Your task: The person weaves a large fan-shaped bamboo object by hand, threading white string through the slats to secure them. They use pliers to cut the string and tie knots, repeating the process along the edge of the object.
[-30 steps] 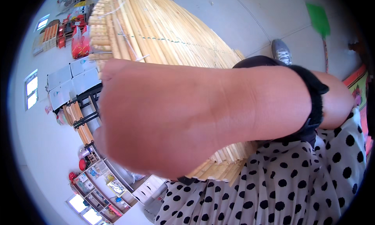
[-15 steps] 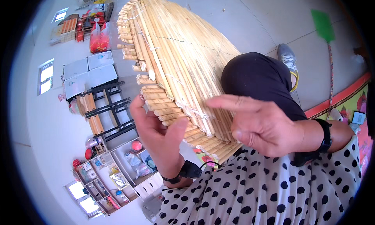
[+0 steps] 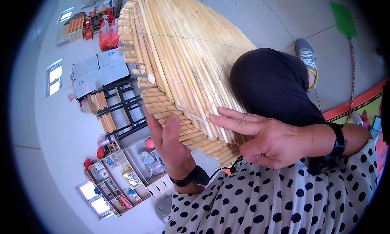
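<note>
A large oval panel of pale reed sticks (image 3: 191,59), bound with thin white and green cords, lies slanted across my lap, with a row of short stick ends (image 3: 164,108) along its left edge. My left hand (image 3: 172,150) grips that lower left edge, its fingers partly hidden behind the reeds. My right hand (image 3: 270,138) lies over the lower part of the panel, index and middle fingers extended onto the sticks near a cord, thumb and other fingers lower and partly bent.
My dark-trousered knee (image 3: 268,79) is beside the panel. A green fly swatter (image 3: 343,21) lies on the tiled floor (image 3: 276,19). A flowered mat (image 3: 361,106) is at right. Shelves (image 3: 118,181), white boxes (image 3: 87,79) and black frames (image 3: 115,108) stand along the left.
My right forearm, which filled the view, has drawn back down and right. My extended right fingers have since come down onto the reeds. My left hand remains at the panel's edge.
</note>
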Motion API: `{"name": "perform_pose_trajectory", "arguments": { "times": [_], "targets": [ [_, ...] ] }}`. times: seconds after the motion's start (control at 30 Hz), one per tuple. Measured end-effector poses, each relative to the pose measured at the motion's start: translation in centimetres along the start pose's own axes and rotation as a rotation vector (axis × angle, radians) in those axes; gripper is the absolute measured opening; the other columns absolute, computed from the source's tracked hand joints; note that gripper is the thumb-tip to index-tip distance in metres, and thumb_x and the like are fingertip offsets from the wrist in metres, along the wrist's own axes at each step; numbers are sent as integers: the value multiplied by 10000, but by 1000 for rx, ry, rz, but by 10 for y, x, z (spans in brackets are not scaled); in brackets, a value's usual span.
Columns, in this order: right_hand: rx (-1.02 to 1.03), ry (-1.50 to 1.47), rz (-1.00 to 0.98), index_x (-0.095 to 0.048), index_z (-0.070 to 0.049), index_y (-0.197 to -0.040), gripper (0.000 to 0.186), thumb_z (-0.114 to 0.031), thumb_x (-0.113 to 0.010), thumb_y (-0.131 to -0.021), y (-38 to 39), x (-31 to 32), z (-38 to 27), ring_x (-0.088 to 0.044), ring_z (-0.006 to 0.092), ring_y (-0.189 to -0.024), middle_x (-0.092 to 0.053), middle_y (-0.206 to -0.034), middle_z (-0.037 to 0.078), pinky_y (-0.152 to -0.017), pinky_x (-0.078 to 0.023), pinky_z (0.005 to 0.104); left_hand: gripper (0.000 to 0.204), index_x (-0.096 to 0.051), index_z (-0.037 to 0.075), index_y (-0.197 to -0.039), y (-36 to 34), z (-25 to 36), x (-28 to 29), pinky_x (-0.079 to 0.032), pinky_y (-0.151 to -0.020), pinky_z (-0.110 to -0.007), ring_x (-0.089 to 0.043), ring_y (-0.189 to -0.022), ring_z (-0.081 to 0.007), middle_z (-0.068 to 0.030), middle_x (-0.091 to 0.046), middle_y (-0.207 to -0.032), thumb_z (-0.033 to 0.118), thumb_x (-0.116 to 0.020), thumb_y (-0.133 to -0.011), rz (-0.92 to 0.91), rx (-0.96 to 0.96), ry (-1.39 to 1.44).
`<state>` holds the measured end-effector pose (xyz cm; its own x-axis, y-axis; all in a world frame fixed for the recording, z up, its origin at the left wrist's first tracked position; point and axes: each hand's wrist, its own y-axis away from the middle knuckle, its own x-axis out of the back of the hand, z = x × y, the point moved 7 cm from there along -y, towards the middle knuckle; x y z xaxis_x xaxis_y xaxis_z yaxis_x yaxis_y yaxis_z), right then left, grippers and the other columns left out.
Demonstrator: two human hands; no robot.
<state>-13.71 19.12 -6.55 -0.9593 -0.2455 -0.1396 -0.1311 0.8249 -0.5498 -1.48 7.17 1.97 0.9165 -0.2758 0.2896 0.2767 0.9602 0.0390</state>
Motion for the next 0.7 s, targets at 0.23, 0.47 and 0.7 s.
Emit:
{"name": "perform_pose_trajectory", "arguments": {
  "times": [0.23, 0.47, 0.7],
  "targets": [
    [12, -11, 31, -634, -3, -740, 104, -6, -691, -827, -4, 9, -4, -263, 479, -1490, -239, -1631, 259, -1141, -369, 519, 746, -286, -25, -1531, 0, 1, -4, -399, -1104, -369, -512, -1297, -243, -159, -482, -1442, 119, -552, -849, -57, -37, -33],
    [5, 53, -38, -658, -9, -747, 89, -14, -699, -825, -13, 7, -9, -287, 495, -1476, -325, -1594, 258, -1142, -350, 540, 768, -272, -30, -1536, -3, -6, 3, -391, -1115, -362, -507, -1308, -245, -154, -481, -1449, 151, -613, -872, -115, -52, 6],
    [16, 134, -2, -639, -10, -797, 114, -46, -659, -904, -26, 34, -39, -554, 403, -1235, -552, -1377, 220, -996, -470, 463, 453, -451, 1, -1401, -15, -3, 35, -512, -734, -319, -657, -926, -217, -110, -640, -1052, 275, -546, -1053, -355, -228, 641]
  ]
}}
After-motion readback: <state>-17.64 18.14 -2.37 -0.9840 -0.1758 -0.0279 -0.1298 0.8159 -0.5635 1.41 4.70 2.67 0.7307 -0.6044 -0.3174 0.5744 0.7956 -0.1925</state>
